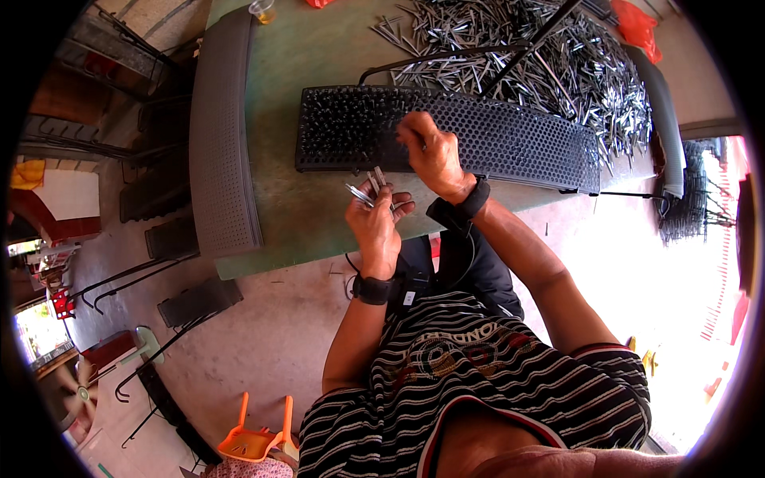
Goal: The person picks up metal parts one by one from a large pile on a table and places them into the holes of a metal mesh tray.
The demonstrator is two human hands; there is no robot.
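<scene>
My left hand is closed around several thin silvery metal strips, just in front of a long black perforated tray. The strips stick up past my thumb and fingers. Over the middle of the tray, my right hand is bent down with its fingers pinched. Whatever sits between those fingertips is too small or hidden to make out. Many dark upright pieces fill the holes on the tray's left part, while the holes on its right part show bare.
A big pile of loose metal strips covers the table behind the tray. Grey perforated panels line the green table's left end. A thin black rod crosses above the tray. A plastic cup stands far left; an orange chair is on the floor.
</scene>
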